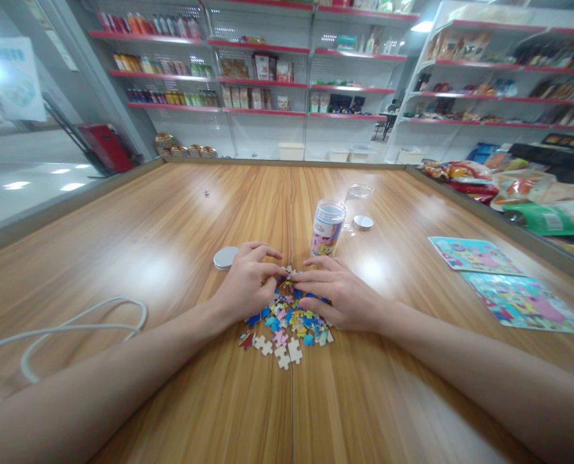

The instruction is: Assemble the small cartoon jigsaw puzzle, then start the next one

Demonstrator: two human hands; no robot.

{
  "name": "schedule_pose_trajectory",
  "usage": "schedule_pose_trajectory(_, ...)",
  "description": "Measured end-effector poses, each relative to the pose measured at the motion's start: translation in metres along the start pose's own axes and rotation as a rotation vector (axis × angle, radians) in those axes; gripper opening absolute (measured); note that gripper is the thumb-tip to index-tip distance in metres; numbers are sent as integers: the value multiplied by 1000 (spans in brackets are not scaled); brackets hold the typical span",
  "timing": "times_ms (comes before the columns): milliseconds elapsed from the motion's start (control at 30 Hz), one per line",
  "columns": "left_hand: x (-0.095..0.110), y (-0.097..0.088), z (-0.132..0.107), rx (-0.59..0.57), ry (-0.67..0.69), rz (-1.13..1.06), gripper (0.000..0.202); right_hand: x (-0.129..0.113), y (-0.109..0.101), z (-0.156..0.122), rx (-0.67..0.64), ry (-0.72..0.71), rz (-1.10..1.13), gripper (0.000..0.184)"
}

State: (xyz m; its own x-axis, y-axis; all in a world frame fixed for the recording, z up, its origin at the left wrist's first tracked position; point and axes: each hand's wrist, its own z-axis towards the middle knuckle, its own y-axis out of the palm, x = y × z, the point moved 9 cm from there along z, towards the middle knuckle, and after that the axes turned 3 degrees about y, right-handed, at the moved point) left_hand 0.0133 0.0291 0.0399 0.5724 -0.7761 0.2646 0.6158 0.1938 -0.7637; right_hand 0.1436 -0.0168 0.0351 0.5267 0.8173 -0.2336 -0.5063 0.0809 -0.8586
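A heap of loose jigsaw puzzle pieces [294,316] lies on the wooden table, some with colourful prints and several with their pale backs up. My left hand [255,277] rests at the heap's left side, its fingers bent and apart, reaching over the far edge. From the other side my right hand [340,290] lies over the pieces with fingers stretched out. Both hands' fingertips almost meet at the far end of the heap, touching pieces there. Just beyond my right hand stands a clear jar [328,229] with a cartoon label, lidless. A round silver lid [226,258] lies beside my left hand.
Behind the labelled jar are a second clear jar [359,193] and another silver lid [363,223]. Two printed picture sheets [475,254] lie at the right. A white cable [84,327] loops at the left. Packaged snacks [500,183] and stocked shelves [262,80] surround the table.
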Motion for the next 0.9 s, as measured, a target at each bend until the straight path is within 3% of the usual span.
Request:
schedule_pose_trajectory(400, 4, -8, 0, 61, 39, -12, 33, 1, -3, 2, 10, 16, 22, 26)
schedule_pose_trajectory(700, -4, -3, -3, 32, 42, 60, 30, -6, -5, 1, 27, -54, 38, 20)
schedule_pose_trajectory(900, 11, 2, -3, -53, 145, 39, 47, -6, -4, 2, 7, -61, 25, 21)
